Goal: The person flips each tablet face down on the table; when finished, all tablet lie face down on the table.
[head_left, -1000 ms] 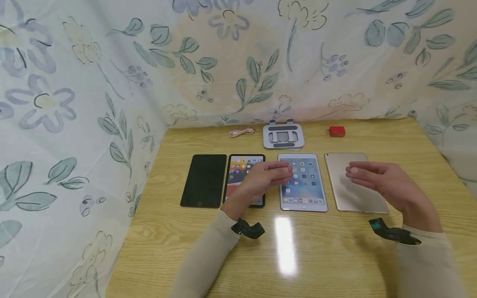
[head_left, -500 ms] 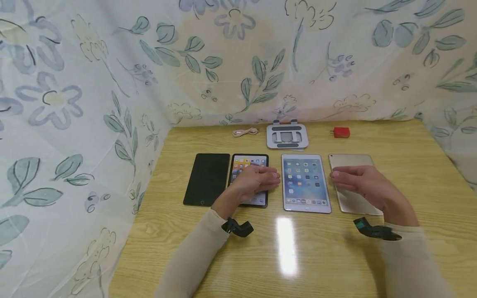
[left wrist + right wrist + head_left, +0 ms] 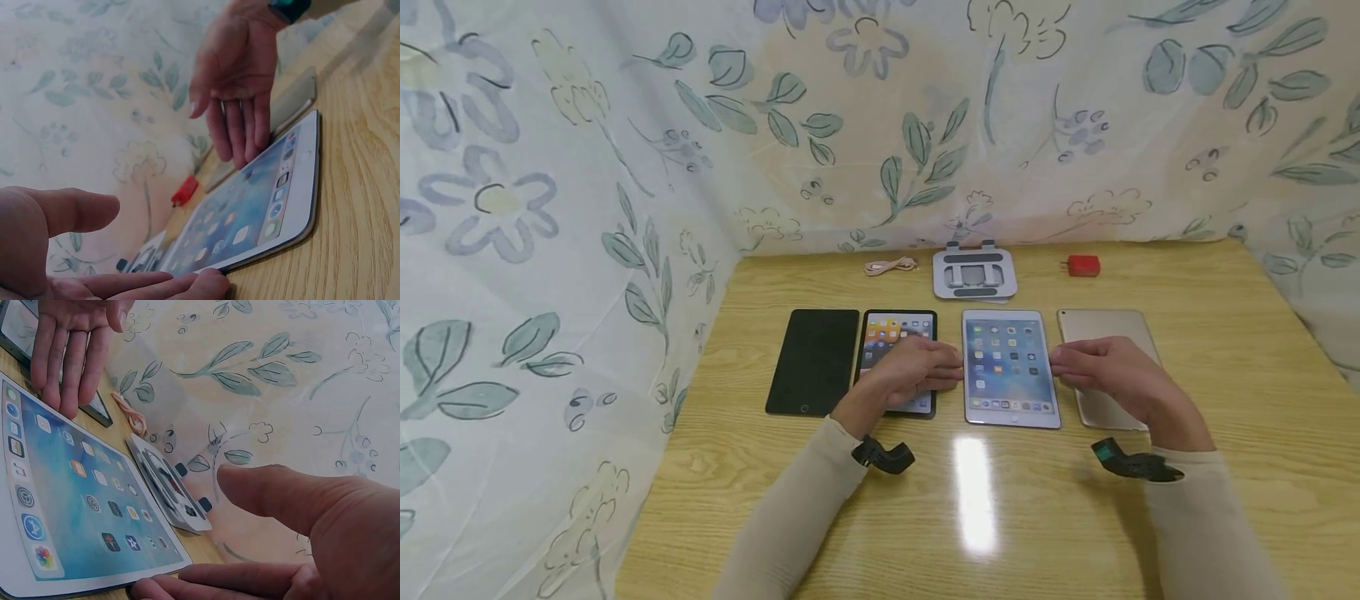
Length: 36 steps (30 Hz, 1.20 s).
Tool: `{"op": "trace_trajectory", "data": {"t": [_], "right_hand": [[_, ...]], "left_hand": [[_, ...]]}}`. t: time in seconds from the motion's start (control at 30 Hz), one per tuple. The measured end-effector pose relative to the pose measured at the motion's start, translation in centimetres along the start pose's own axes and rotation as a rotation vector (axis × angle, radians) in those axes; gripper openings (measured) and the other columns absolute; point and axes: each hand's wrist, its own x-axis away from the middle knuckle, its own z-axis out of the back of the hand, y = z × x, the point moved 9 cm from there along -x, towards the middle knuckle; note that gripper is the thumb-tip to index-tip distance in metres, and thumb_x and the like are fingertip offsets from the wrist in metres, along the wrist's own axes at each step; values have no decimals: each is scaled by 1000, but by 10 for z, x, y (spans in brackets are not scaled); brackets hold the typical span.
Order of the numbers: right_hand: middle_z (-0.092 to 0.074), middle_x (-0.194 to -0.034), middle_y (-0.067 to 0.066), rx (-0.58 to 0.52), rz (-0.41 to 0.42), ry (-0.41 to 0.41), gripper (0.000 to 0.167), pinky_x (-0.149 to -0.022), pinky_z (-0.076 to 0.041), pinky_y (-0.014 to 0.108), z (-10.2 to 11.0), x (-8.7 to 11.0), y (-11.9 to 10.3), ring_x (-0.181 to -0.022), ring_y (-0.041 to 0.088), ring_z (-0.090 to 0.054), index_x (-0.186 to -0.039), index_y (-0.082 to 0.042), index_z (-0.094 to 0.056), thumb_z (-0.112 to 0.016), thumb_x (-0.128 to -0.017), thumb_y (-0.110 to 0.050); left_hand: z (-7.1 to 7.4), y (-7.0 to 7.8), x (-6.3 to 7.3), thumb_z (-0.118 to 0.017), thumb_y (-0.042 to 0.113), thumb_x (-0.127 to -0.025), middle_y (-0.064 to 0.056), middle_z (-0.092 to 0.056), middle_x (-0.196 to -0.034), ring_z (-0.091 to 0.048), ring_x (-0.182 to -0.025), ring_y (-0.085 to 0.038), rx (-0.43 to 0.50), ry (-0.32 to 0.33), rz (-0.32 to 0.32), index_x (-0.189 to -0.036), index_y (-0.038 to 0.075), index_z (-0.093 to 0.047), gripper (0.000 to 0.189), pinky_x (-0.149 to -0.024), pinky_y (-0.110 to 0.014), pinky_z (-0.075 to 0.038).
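A white tablet [image 3: 1009,367] with a lit screen of app icons lies flat on the wooden table, between my two hands. My left hand [image 3: 917,368] has its straight fingertips right at the tablet's left edge, above a black-framed tablet [image 3: 917,327] with a lit screen. At the opposite edge are the extended fingertips of my right hand [image 3: 1108,371], over a gold tablet [image 3: 1105,323] lying back up. Both thumbs stand raised, apart from the tablet, in the wrist views; the right wrist view shows the left palm [image 3: 78,319] facing the white tablet.
A dark-screened black tablet [image 3: 814,362] lies at the far left of the row. Behind the row are a coiled pink cable [image 3: 891,266], a grey folding stand [image 3: 975,259] and a red charger plug [image 3: 1083,266]. A floral cloth [image 3: 850,125] hangs along the table's back and left side.
Both hands have come to the white tablet's sides. The left hand has drawn back leftward off its screen, and the right hand has moved left toward its right edge.
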Motion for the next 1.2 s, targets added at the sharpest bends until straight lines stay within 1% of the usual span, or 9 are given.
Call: {"op": "trace_trajectory", "data": {"t": [0.17, 0.27, 0.43, 0.6, 0.7, 0.83, 0.9, 0.97, 1.2], "right_hand": [[-63, -154, 25, -60, -11, 14, 70, -111, -57, 37, -3, -1, 3, -136, 30, -70, -159, 10, -47, -55, -116, -44], [-59, -157, 27, -103, -8, 21, 72, -105, -59, 26, -4, -1, 4, -139, 31, -68, -161, 10, -44, -50, -117, -47], [-53, -163, 29, -152, -15, 34, 78, -114, -53, 33, -6, -1, 3, -149, 38, -57, -164, 9, -36, -41, -117, -54], [-41, -170, 29, -186, -7, 28, 81, -124, -48, 41, -9, -4, 0, -155, 42, -46, -166, 8, -34, -32, -118, -57], [-33, -174, 28, -215, 21, -15, 89, -117, -55, 33, -12, -6, -4, -156, 45, -40, -170, 4, -28, -30, -115, -65], [-24, -177, 27, -308, 47, -69, 97, -97, -58, 19, -18, -4, -13, -157, 52, -35, -174, -2, -21, -33, -110, -75], [-21, -178, 26, -357, 51, -82, 98, -96, -59, 20, -21, -4, -18, -157, 54, -34, -174, -3, -19, -34, -110, -76], [-21, -178, 26, -377, 57, -87, 98, -97, -60, 22, -23, -3, -22, -157, 53, -35, -174, -3, -19, -34, -110, -75], [-25, -177, 28, -365, 106, -88, 95, -99, -60, 26, -29, -1, -36, -143, 38, -50, -173, 0, -20, -29, -112, -72]], "left_hand": [[-2, 1, 1, -61, 10, -112, -23, -67, -146, -69, -135, -35, -14, 17, 1, -146, -10, -61, 40, -114, -42, -58], [-1, 1, 1, -62, 10, -112, -22, -70, -143, -71, -132, -34, -23, 35, 4, -145, -9, -63, 38, -113, -41, -59], [1, -1, 3, -62, 11, -112, -21, -72, -139, -73, -129, -32, -20, 61, 11, -140, -8, -67, 34, -111, -40, -60], [-1, -1, 3, -62, 12, -112, -19, -71, -141, -72, -129, -31, -35, 61, -1, -144, -8, -64, 37, -113, -41, -59], [-5, 1, 4, -63, 14, -112, -18, -66, -148, -69, -134, -31, -71, 57, -19, -150, -8, -60, 44, -116, -43, -56], [-11, 9, 5, -65, 24, -112, -15, -63, -153, -66, -137, -30, -231, 92, -74, -157, -2, -55, 54, -118, -45, -55], [-15, 17, 6, -66, 30, -111, -11, -64, -154, -67, -135, -29, -314, 113, -104, -159, 3, -55, 56, -118, -46, -54], [-24, 25, 7, -66, 31, -110, -10, -63, -155, -67, -135, -27, -345, 106, -131, -161, 5, -54, 57, -118, -45, -55], [-64, 48, 7, -65, 26, -111, -12, -62, -157, -66, -140, -25, -175, -36, -153, -156, 0, -58, 52, -116, -35, -56]]}}
